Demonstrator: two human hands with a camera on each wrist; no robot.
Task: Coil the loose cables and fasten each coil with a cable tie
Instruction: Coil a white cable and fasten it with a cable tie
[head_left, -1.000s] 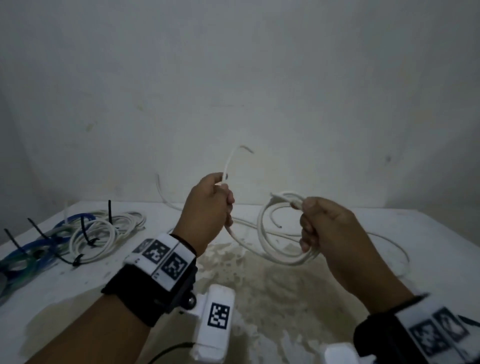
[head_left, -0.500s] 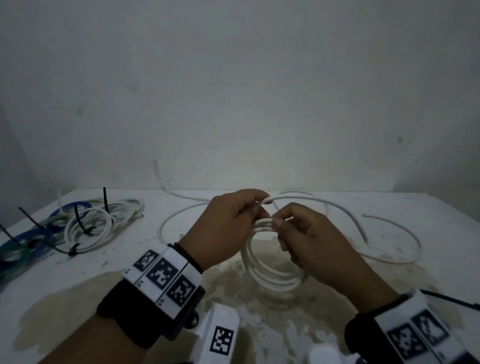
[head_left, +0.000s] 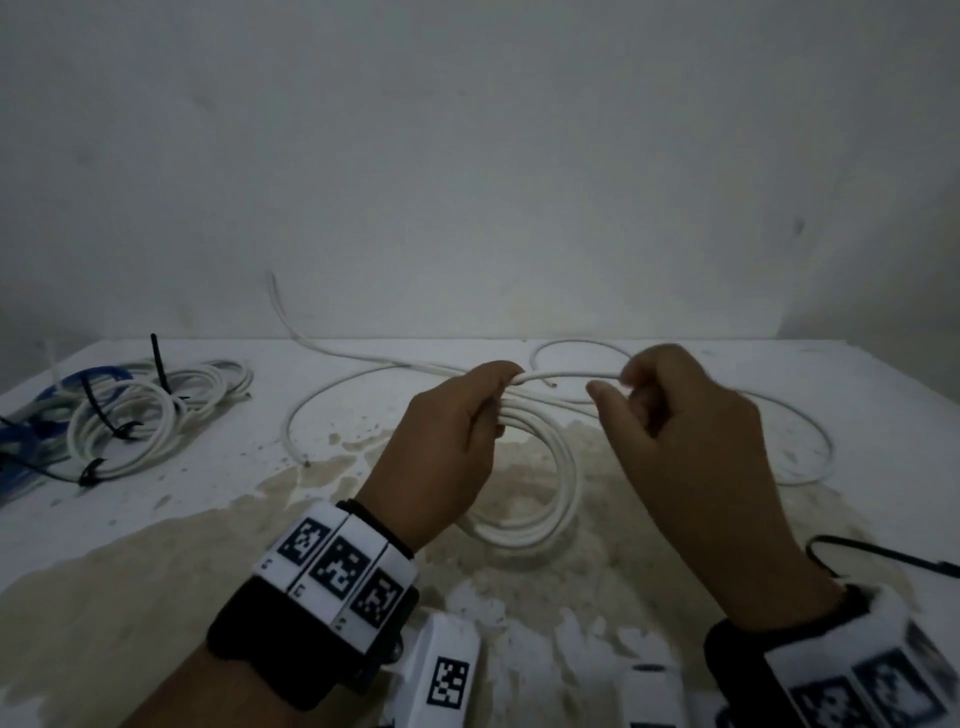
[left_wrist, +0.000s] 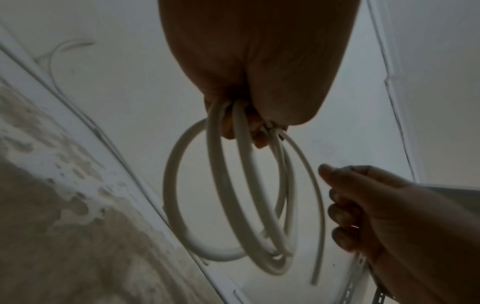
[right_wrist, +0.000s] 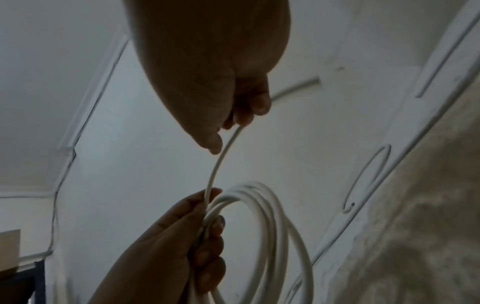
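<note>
My left hand (head_left: 498, 395) grips the top of a white cable coil (head_left: 550, 499) of several loops, which hangs just above the stained table (head_left: 156, 545). A single strand (head_left: 571, 375) runs from that grip to my right hand (head_left: 618, 384), whose curled fingers and thumb hold it a short way to the right. In the left wrist view the loops (left_wrist: 228, 205) dangle from my left fingers (left_wrist: 259, 131). The right wrist view shows the strand (right_wrist: 218, 164) passing between my right thumb and fingers. A black cable tie (head_left: 883, 556) lies on the table by my right wrist.
Tied coils of white cable (head_left: 130, 426) and blue cable (head_left: 31, 431) with black ties sit at the table's far left. Loose white cable loops lie behind my hands (head_left: 322, 410) and to the right (head_left: 810, 431). A wall stands right behind the table.
My hands came together at the coil half a second ago. My right hand has since moved right, away from the left, along one strand. The left hand keeps hold of the coil.
</note>
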